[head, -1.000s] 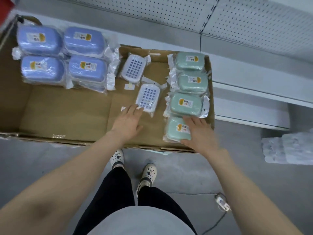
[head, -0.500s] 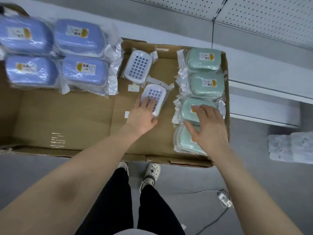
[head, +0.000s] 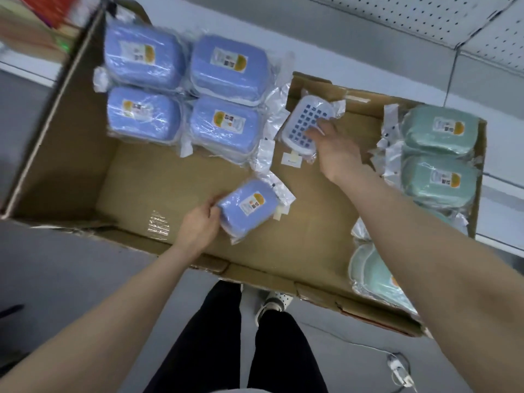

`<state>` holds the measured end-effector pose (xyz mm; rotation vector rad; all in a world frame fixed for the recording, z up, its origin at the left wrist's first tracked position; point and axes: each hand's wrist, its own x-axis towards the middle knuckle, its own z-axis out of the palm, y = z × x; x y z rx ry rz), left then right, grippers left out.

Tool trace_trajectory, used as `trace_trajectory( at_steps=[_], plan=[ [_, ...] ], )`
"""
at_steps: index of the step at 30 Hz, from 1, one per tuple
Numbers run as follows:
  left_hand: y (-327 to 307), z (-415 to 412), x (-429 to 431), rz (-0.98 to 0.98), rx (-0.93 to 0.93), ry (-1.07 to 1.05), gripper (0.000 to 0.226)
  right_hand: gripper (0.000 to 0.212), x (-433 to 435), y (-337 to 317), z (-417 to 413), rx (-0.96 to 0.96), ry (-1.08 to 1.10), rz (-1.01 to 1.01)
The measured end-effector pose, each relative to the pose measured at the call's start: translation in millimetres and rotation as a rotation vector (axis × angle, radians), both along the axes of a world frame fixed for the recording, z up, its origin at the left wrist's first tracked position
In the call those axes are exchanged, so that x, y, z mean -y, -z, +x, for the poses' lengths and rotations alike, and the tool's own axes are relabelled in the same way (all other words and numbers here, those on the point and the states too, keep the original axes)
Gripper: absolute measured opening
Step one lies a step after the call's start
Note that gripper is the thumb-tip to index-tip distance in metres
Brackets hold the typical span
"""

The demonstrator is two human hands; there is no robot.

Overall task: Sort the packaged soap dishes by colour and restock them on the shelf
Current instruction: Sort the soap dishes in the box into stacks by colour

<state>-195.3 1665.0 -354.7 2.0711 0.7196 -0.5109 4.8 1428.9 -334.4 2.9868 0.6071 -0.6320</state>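
Observation:
A flattened cardboard box (head: 158, 180) holds the packaged soap dishes. Several blue ones (head: 226, 69) lie stacked at its far left. Green ones (head: 439, 131) run in a line down its right side. My left hand (head: 198, 226) grips a single blue soap dish (head: 248, 208), label up, near the box's front middle. My right hand (head: 336, 150) reaches across, its fingertips resting on an upside-down blue dish (head: 302, 124) whose white perforated base shows. My right forearm hides part of the nearest green dishes (head: 374, 276).
Behind the box runs a grey shelf board (head: 326, 43) with a white pegboard back panel (head: 425, 12). My shoes (head: 272, 303) stand on the grey floor by the box's front edge. A cable with a plug (head: 399, 373) lies at the lower right.
My left hand took the nearer upside-down dish, turned it label up and carried it left and nearer. My right hand left the green dishes and moved to the farther upside-down dish.

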Motion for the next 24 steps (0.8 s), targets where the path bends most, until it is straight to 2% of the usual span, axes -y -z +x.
trace_trajectory(
  at_steps=[2,4,6,8,10,13,16,17,18,19,21,22,24],
  plan=[
    [4.4,-1.8,-11.9,0.209,0.095,0.011,0.061,0.065,-3.6,9.7,5.8,0.050,-0.006,-0.031],
    [10.8,-3.2,-14.9,0.423,0.282,0.140,0.057,0.047,-0.4,14.7,4.2,0.170,-0.060,-0.017],
    [17.2,-2.6,-9.5,0.523,0.381,0.294,0.053,0.029,0.7,17.7,-3.5,0.232,-0.144,0.010],
    [20.9,0.1,5.3,0.547,0.339,0.477,0.069,0.017,1.2,13.5,-20.7,0.233,-0.138,0.135],
    [24.8,2.6,19.3,0.561,0.225,0.601,0.090,0.009,3.2,3.6,-42.1,0.192,-0.021,0.351],
    [24.0,6.5,28.8,0.560,0.168,0.588,0.095,0.008,15.2,-16.8,-64.5,-0.101,0.309,0.644],
    [20.3,3.7,27.9,0.532,0.146,0.575,0.092,0.019,30.9,-32.5,-72.8,-0.480,0.639,0.879],
    [19.3,0.3,26.1,0.525,0.148,0.581,0.093,0.021,36.2,-33.0,-74.5,-0.565,0.697,0.854],
    [18.9,-3.2,23.2,0.525,0.146,0.592,0.093,0.022,40.1,-30.2,-75.1,-0.590,0.698,0.743],
    [19.3,-7.1,19.5,0.534,0.143,0.609,0.094,0.021,42.3,-26.1,-75.0,-0.531,0.637,0.566],
    [19.4,-14.9,12.3,0.581,0.148,0.645,0.095,0.028,43.0,-17.9,-80.2,-0.228,0.468,0.247],
    [19.3,-18.4,9.0,0.604,0.154,0.651,0.096,0.032,38.7,-16.8,-86.3,-0.099,0.432,0.196],
    [16.5,-24.0,5.7,0.627,0.158,0.633,0.095,0.041,23.2,-13.3,-102.4,-0.023,0.438,0.172]
  ],
)
